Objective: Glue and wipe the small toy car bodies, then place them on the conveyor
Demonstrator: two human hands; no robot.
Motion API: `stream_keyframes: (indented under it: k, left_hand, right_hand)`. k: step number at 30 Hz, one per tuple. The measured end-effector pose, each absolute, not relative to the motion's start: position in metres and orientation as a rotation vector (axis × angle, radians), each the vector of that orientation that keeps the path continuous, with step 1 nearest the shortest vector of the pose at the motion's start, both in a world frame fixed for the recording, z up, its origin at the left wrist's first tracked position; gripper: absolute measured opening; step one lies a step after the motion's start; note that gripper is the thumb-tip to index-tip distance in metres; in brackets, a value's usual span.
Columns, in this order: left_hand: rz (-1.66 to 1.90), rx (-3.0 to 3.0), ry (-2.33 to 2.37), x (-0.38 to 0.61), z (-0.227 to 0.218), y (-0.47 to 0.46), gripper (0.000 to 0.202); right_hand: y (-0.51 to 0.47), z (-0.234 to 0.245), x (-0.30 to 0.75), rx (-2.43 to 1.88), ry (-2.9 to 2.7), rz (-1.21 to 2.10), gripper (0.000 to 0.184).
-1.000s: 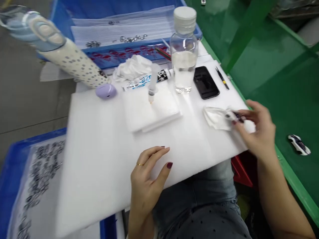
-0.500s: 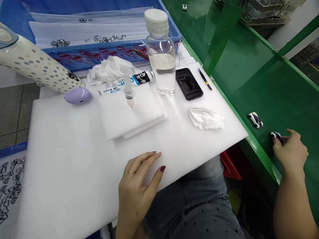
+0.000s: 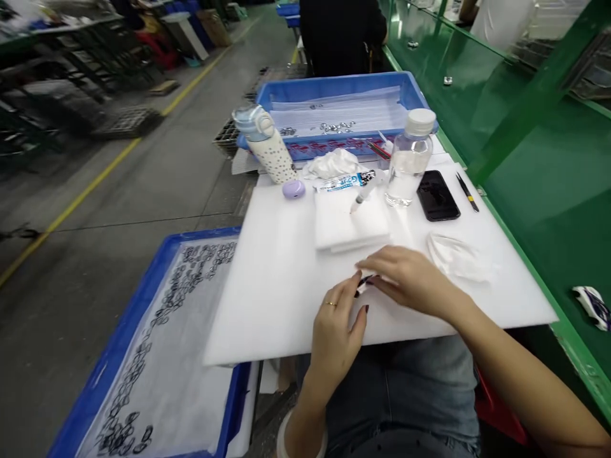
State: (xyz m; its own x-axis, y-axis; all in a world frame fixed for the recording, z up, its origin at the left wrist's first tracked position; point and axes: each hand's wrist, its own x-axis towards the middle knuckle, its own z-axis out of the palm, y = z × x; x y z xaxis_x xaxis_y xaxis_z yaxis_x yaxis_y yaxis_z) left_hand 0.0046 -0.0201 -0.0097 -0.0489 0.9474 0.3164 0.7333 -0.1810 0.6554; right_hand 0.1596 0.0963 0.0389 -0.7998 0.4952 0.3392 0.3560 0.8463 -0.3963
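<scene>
My right hand [image 3: 410, 280] pinches a small white-and-dark toy car [image 3: 363, 286] just above the white foam sheet [image 3: 281, 299]. Close by on the left is my left hand [image 3: 338, 327], thumb and index finger apart, with fingertips at the car's near end; whether they touch it I cannot tell. Fingers hide much of the car. Behind the hands, a syringe [image 3: 363, 196] leans on a smaller foam block [image 3: 351, 226], with a glue-like tube [image 3: 346, 182] beyond it. A crumpled white cloth [image 3: 458, 257] lies to the right of my hands.
A clear bottle [image 3: 405, 168], phone [image 3: 438, 196], tweezers [image 3: 467, 192], purple case [image 3: 293, 189] and dotted flask [image 3: 270, 149] stand or lie around the sheet. Blue trays [image 3: 167, 245] with small dark rings are left and behind. Another toy car [image 3: 592, 305] rests on the green belt [image 3: 539, 210].
My right hand has brought a toy car from the green belt to the foam sheet, beside my left hand. The head view has swung left and shows more of the floor.
</scene>
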Motion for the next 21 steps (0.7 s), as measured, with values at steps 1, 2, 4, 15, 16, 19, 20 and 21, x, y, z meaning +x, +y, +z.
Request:
stream_keyframes:
  k: [1,2,4,15,16,19,20,21]
  left_hand:
    - [1.107,1.928,1.808,0.007,-0.011,-0.023,0.054]
    - [1.146,1.907,1.817,0.009,-0.011,-0.026,0.052]
    - [1.19,1.852,1.781,0.012,-0.01,-0.031,0.049]
    - [0.864,1.895,1.82,0.029,0.01,0.004,0.056]
    - [0.833,1.92,1.785,0.027,0.011,0.007,0.056]
    - [0.746,2.073,1.489,0.008,0.014,0.015,0.058]
    - [0.714,2.109,1.399,0.002,0.014,0.016,0.059]
    - [0.7,2.122,1.349,-0.002,0.014,0.016,0.059]
  right_hand:
    - [0.106,0.039,0.157,-0.73,-2.458,0.487,0.023]
    - [0.118,0.04,0.155,-0.838,-2.313,0.527,0.022]
    - [0.145,0.044,0.148,-0.994,-2.063,0.615,0.029]
    - [0.177,0.054,0.108,-1.113,-2.262,0.922,0.029]
    - [0.178,0.054,0.11,-1.096,-2.279,0.935,0.03]
    - [0.181,0.056,0.114,-0.939,-2.219,1.143,0.035]
    - [0.179,0.057,0.116,-0.884,-2.145,1.221,0.038]
    - [0.175,0.059,0.117,-0.834,-2.055,1.273,0.039]
